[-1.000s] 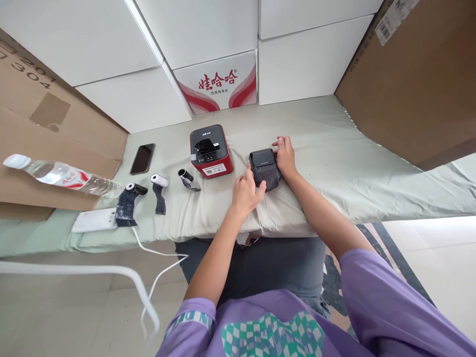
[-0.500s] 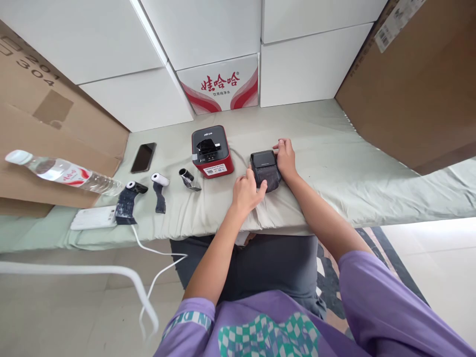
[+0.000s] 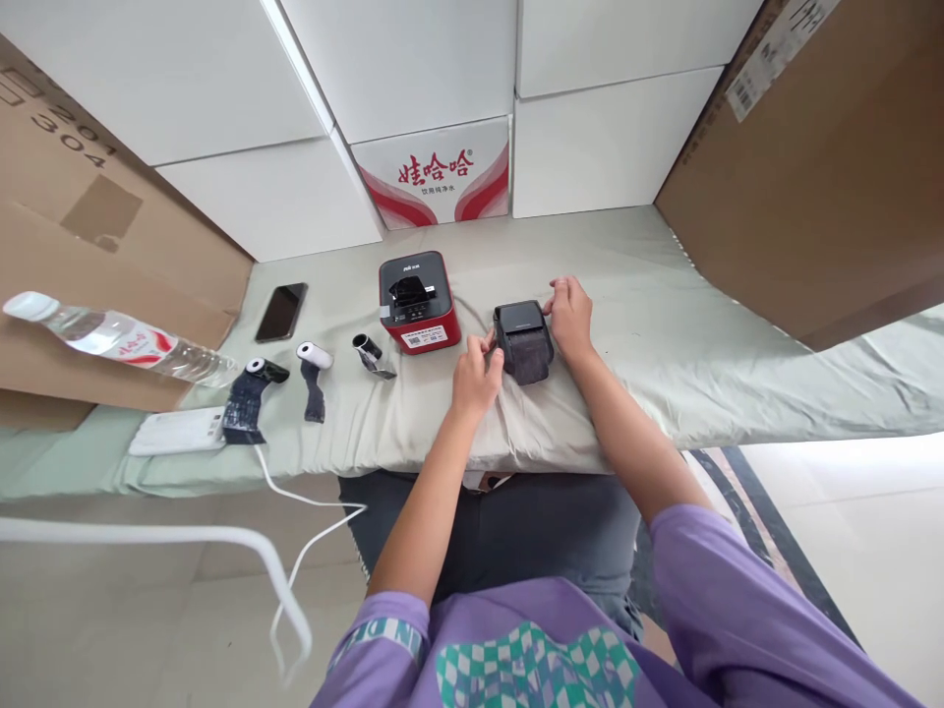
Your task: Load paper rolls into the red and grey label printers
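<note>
A small black printer (image 3: 522, 334) sits on the pale green cloth-covered table (image 3: 664, 324), with a dark strip of paper hanging from its front. My left hand (image 3: 476, 372) touches its left side with thumb and fingers. My right hand (image 3: 569, 315) grips its right rear corner. A red and black printer (image 3: 417, 311) stands just to the left, apart from both hands.
Left of the red printer lie a small black roll (image 3: 367, 347), a white roll with a dark strip (image 3: 313, 360), another roll (image 3: 255, 374), a phone (image 3: 281, 312), a white power bank (image 3: 177, 432) with cable, and a water bottle (image 3: 110, 337). Cardboard boxes (image 3: 811, 167) flank both sides.
My left hand has slid from the front of the black printer to its left side. The dark strip at the printer's front now shows. My right hand has stayed on the right corner.
</note>
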`<state>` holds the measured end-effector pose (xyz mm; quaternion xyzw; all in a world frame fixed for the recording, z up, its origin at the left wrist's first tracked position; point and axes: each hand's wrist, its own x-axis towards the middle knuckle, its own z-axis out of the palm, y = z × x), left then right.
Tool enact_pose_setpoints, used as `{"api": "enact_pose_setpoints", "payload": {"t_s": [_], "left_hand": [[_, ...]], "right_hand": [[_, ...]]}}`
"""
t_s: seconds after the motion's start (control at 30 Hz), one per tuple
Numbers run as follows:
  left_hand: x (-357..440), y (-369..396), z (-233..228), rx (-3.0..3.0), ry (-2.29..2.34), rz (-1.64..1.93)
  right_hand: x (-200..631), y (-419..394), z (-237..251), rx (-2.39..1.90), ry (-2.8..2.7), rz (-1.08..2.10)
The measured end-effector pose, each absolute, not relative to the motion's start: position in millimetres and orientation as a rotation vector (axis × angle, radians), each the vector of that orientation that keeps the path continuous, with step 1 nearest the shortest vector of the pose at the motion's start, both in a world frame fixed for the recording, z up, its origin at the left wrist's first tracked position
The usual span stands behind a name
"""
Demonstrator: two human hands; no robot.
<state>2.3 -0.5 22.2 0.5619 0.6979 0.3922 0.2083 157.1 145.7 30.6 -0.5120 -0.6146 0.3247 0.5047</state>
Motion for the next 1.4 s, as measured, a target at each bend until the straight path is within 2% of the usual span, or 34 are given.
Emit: {"api": "enact_pose_setpoints", "payload": {"t_s": [0.53,0.67,0.83,1.0,1.17,1.27,1.4], "left_hand": [[-1,-1,19,1.37,1.749,1.304],[-1,1,12,1.317,1.68,1.435],[-1,3,11,1.329,1.754,1.537],[-2,3,14,1.385,1.755,1.501],[-3,2,15,1.381,1.726,1.483],[-3,2,16,1.372,1.719,1.469],[-3,2,17,1.405,1.755,1.399]], "right_hand": [[165,148,36,-0.993,-1.49,0.93],[164,141,40,-0.982,-1.736,0.731],[168,139,63,-1.265,-2.215,0.441],[157,142,90,-1.486,-2.647,0.295],[137,143,101,-1.537,-2.796,0.204],[138,148,109,-1.544,-2.831,0.239],[162,156,134,-1.403,-2.75,0.459]]}}
